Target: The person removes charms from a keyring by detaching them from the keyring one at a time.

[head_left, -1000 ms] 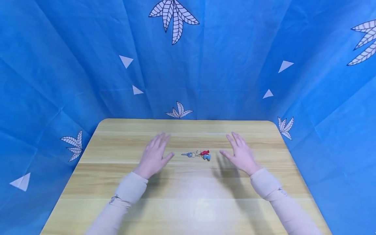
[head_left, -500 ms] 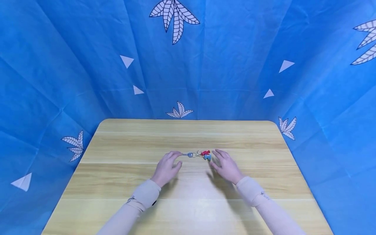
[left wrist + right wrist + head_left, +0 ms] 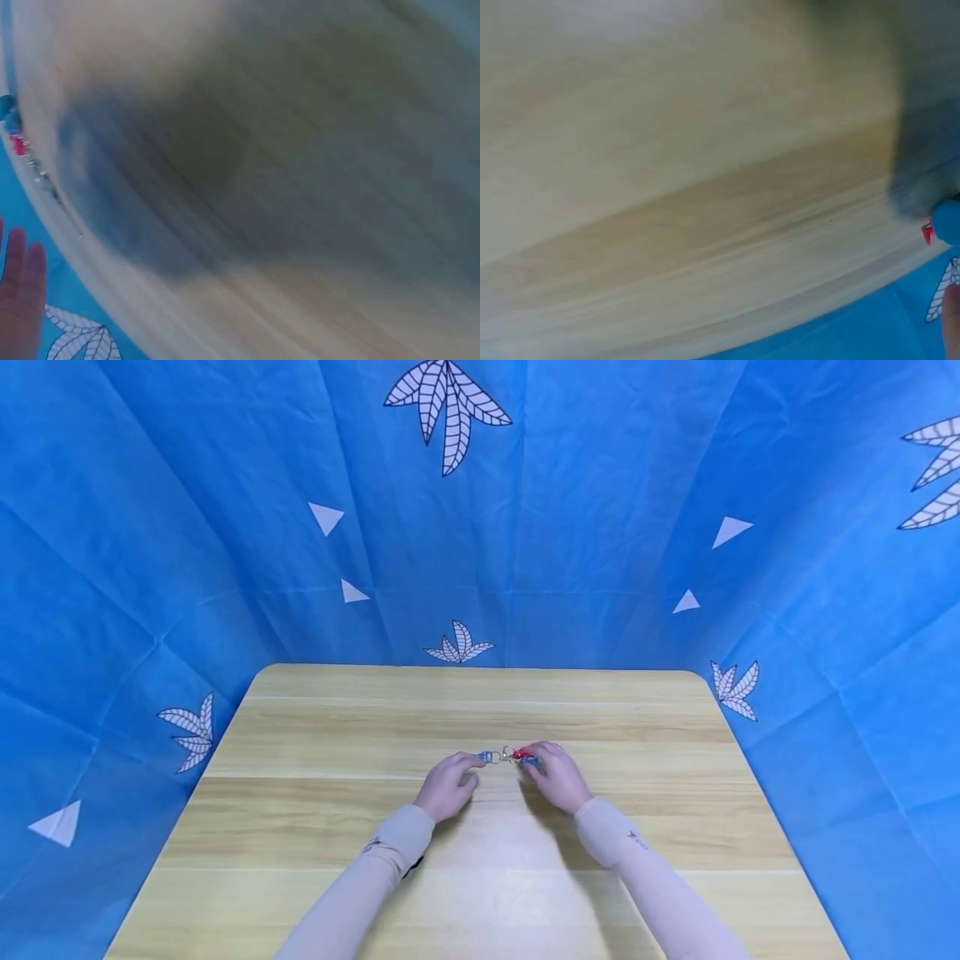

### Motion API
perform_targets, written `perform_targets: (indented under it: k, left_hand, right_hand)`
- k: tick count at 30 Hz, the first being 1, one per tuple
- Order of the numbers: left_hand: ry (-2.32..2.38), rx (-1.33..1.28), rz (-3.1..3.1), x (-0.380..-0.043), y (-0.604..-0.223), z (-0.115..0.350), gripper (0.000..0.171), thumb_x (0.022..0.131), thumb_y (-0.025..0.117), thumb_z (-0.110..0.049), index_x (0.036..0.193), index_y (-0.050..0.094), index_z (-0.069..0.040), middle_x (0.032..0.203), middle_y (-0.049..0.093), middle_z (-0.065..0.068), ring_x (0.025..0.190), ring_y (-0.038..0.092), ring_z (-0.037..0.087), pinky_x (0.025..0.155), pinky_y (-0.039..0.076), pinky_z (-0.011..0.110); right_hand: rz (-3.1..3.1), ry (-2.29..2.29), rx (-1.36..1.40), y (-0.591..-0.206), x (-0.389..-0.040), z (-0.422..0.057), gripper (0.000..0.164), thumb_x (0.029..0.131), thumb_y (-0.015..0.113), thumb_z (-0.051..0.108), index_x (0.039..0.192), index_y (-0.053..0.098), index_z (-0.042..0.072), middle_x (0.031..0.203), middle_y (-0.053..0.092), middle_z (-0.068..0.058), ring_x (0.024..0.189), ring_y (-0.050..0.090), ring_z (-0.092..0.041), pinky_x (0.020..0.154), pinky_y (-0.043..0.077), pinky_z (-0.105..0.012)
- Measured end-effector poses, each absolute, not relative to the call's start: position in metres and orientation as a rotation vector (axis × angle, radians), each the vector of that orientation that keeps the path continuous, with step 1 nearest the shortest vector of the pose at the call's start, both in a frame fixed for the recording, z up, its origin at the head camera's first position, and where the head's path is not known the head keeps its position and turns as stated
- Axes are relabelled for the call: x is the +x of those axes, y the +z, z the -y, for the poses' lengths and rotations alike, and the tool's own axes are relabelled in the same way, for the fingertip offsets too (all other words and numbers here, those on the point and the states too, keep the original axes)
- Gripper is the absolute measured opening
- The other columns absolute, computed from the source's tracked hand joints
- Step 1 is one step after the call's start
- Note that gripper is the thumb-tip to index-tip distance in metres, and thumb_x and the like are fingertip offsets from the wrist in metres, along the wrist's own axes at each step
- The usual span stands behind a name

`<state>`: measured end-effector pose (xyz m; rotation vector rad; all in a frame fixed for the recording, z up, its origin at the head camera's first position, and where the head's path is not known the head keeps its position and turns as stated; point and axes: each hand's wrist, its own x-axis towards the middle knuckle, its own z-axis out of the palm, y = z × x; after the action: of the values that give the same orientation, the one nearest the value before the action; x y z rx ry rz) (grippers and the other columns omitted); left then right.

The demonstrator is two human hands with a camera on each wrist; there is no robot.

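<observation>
A keychain lies across the wooden table, with a key (image 3: 486,757) with a blue head at its left end, metal rings (image 3: 507,753) in the middle and a red charm (image 3: 519,754) and a blue charm (image 3: 530,761) at its right end. My left hand (image 3: 446,787) is at the key, its fingertips overlapping the blade and its thumb held apart. In the left wrist view, the fingers (image 3: 28,281) look straight. From the right, my right hand (image 3: 557,778) reaches over the charms, its fingers covering part of the red one and the thumb beside the blue one.
The light wooden table (image 3: 345,735) has rounded far corners. Blue cloth (image 3: 600,527) printed with white leaves and triangles hangs behind it and at both sides. Shadows fall on the wood under both forearms.
Both hands have come inward and lower, the left moving right to the key and the right moving left over the charms. The keychain stays in place.
</observation>
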<state>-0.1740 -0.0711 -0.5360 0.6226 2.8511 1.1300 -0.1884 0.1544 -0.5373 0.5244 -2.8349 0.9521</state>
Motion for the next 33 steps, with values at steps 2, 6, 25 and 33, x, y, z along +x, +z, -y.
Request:
perform_targets:
  k: [2,6,25,33]
  left_hand:
    - [1.107,0.627,-2.871,-0.18,-0.54,0.066,0.026,0.087,0.057,-0.01,0.112,0.063,-0.007,0.115,0.061,0.008,0.109,0.056,0.026,0.098,0.044,0.043]
    - [1.001,0.618,-2.926,-0.19,-0.551,0.057,0.023,0.087,0.058,-0.012,0.108,0.065,-0.008,0.11,0.063,0.005,0.104,0.058,0.024,0.093,0.048,0.038]
    - [0.84,0.455,-3.041,-0.227,-0.567,0.035,0.031,0.082,0.066,-0.021,0.11,0.064,-0.007,0.111,0.062,0.007,0.104,0.055,0.026,0.092,0.047,0.039]
    - [0.671,0.384,-3.061,-0.224,-0.565,0.028,0.027,0.081,0.068,-0.024,0.104,0.068,-0.01,0.105,0.061,0.005,0.098,0.055,0.024,0.083,0.049,0.038]
  right_hand:
    - [2.856,0.951,0.514,-0.539,-0.195,-0.149,0.028,0.084,0.064,0.012,0.11,0.062,0.003,0.11,0.063,-0.012,0.105,0.057,-0.028,0.095,0.046,-0.044]
    - [2.918,0.908,0.52,-0.547,-0.207,-0.141,0.025,0.084,0.063,0.01,0.108,0.063,0.003,0.106,0.064,-0.012,0.101,0.059,-0.027,0.092,0.049,-0.041]
    - [2.952,0.757,0.612,-0.557,-0.23,-0.13,0.038,0.08,0.068,0.011,0.114,0.06,-0.001,0.116,0.06,-0.018,0.11,0.054,-0.034,0.1,0.043,-0.044]
    - [2.949,0.717,0.624,-0.568,-0.228,-0.129,0.025,0.081,0.067,0.01,0.104,0.065,0.001,0.107,0.063,-0.015,0.102,0.057,-0.031,0.094,0.047,-0.041]
